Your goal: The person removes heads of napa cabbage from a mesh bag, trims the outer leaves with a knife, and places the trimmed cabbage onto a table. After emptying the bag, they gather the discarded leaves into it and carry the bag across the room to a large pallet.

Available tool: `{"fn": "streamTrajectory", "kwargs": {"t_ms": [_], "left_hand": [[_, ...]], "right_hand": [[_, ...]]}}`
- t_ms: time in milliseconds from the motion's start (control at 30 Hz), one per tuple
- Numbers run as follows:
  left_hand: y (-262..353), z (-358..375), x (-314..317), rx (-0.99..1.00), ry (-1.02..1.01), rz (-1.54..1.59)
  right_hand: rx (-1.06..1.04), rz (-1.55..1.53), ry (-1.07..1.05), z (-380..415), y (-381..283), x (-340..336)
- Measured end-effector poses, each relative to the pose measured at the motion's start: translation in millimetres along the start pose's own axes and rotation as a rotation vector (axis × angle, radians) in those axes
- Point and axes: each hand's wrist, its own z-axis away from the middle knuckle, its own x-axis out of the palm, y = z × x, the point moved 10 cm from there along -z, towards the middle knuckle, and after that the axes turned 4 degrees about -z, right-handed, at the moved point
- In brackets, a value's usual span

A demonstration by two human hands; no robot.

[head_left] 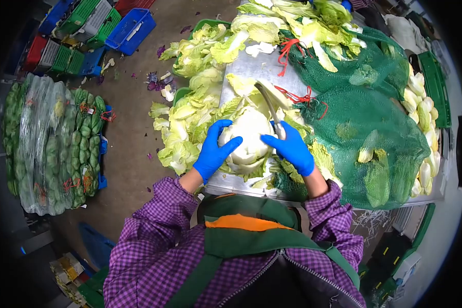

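Observation:
A pale napa cabbage (249, 134) stands with its whitish base toward me over the metal table, between my two blue-gloved hands. My left hand (215, 150) grips its left side, thumb resting on the front. Against the right side, the thumb of my right hand (291, 148) presses on the cabbage. That hand's fingers are wrapped round the light handle of a knife (268, 102), whose narrow curved blade points away from me. Loose trimmed leaves (182, 136) pile up to the left, and a green mesh sack (364, 128) lies to the right.
Whole cabbages (425, 115) line the table's right edge. Red ties (297, 97) lie by the sacks. On the left floor stand a wrapped stack of bagged vegetables (54, 146) and a blue crate (131, 32). A co-worker's blue-gloved hand (346, 5) shows at the far end.

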Motion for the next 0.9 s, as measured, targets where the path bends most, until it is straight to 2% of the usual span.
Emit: {"fn": "streamTrajectory", "kwargs": {"t_ms": [33, 67, 167, 233, 267, 333, 367, 433, 467, 533, 567, 600, 667, 733, 767, 800, 833, 867, 900], "left_hand": [[8, 4, 2, 0.092, 0.011, -0.109], [7, 8, 2, 0.088, 0.005, -0.111], [15, 15, 2, 0.102, -0.001, -0.216], [74, 34, 1, 0.433, 0.143, -0.488], [82, 30, 0, 0.438, 0.138, -0.489], [104, 32, 14, 0.641, 0.010, -0.763], [105, 26, 11, 0.601, -0.019, -0.762], [106, 26, 2, 0.578, -0.034, -0.812], [105, 27, -1, 0.556, -0.051, -0.858], [107, 29, -14, 0.553, -0.057, -0.864], [102, 26, -21, 0.488, -0.091, -0.889], [96, 23, -29, 0.425, -0.123, -0.913], [85, 23, -44, 0.350, -0.162, -0.904], [78, 25, -51, 0.348, -0.200, -0.828], [77, 24, -52, 0.339, -0.198, -0.831], [77, 22, -49, 0.346, -0.205, -0.869], [77, 20, -45, 0.359, -0.213, -0.904], [78, 21, -42, 0.362, -0.214, -0.903], [76, 21, -39, 0.327, -0.242, -0.856]], "right_hand": [[0.135, 0.103, -0.033, 2, -8, 0], [0.157, 0.078, 0.041, -4, 6, -6], [0.153, 0.017, -0.012, -18, 12, -10], [0.229, -0.052, -0.081, -17, 7, -2], [0.191, -0.062, -0.048, -16, 7, 0], [-0.110, 0.101, 0.030, -15, -7, 6], [-0.108, 0.098, 0.018, -15, -2, 8], [0.078, 0.016, -0.027, -16, 4, 5], [0.224, -0.151, -0.071, -13, 8, 2], [0.223, -0.227, 0.004, -19, 23, -11], [0.277, -0.206, 0.042, -21, 35, -20], [0.087, 0.026, 0.111, -27, 36, -32], [-0.135, 0.577, 0.347, -9, 11, -39], [-0.182, 0.413, 0.422, 14, -20, -26], [-0.146, 0.346, 0.311, 23, -38, -7], [-0.306, 0.273, 0.189, 32, -65, 19], [-0.243, 0.129, 0.003, 34, -67, 48], [-0.293, 0.236, -0.011, 36, -56, 67], [-0.204, 0.204, -0.004, 33, -49, 68]]}}
